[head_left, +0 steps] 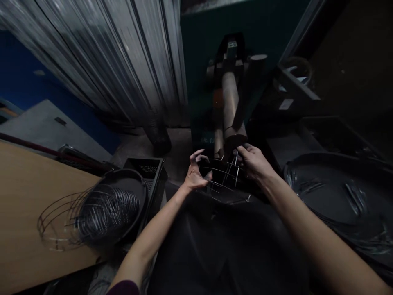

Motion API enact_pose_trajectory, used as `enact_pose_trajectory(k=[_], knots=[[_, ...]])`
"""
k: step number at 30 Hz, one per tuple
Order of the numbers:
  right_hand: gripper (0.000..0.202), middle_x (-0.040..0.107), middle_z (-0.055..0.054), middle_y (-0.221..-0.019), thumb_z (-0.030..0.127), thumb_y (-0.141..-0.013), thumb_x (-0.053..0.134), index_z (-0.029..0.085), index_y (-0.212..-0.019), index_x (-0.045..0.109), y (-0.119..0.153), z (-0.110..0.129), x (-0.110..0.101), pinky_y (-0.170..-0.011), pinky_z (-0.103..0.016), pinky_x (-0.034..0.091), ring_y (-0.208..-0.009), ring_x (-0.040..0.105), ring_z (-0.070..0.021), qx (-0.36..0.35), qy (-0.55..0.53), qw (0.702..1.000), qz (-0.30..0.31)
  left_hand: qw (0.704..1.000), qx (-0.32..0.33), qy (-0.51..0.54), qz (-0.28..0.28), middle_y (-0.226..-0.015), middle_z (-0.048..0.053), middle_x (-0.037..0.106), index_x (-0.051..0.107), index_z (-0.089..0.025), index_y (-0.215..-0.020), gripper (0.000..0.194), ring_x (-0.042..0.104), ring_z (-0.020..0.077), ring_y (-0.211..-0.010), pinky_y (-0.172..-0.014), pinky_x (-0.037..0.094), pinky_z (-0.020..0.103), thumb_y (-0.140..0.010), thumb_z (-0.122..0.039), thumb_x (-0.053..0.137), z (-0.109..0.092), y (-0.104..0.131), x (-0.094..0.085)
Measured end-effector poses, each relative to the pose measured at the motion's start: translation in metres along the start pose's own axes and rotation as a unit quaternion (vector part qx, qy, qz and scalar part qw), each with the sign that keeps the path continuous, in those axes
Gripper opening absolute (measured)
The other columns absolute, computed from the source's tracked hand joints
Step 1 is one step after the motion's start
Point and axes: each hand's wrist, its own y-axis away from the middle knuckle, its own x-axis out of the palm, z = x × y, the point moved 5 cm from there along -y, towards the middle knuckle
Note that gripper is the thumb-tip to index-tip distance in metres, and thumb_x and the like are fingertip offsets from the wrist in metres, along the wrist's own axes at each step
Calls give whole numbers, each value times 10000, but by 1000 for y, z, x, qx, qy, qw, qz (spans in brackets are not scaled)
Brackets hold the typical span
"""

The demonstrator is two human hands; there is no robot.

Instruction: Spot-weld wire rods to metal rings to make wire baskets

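A curved wire frame point(225, 187) made of thin bent wires and straight cross rods is in front of me, just below the tip of a machine's thick metal arm point(231, 96). My right hand point(254, 163) is closed, its fingers pinching the frame's straight rods close under the arm's round end. On the left side of the frame my left hand point(197, 174) is open, thumb and curled fingers apart around the ends of the curved wires. Whether it touches them I cannot tell. Shadow hides the frame's lower part, over a dark apron point(227, 246).
At left, a dark round tub point(141, 192) holds a stack of similar wire frames point(107, 211), beside a black crate point(158, 164) and a wooden board point(37, 196). A large dark basin point(325, 176) with thin metal pieces is at right. Behind the arm stands a green machine body point(199, 61).
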Motion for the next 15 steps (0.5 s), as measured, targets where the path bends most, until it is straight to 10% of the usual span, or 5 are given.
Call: enact_pose_trajectory(k=[15], knots=[[403,448,54,-491,464,-579,745,214,-662,439,-14,3,22,-361,-199,342,-408,424,-84,-65,56,996,-16,999,-36,25,-14,-953,12,486,182,-225,-1262,757,525,152,-889,-868,437,362,-631,-180,599,17,-3,-14]])
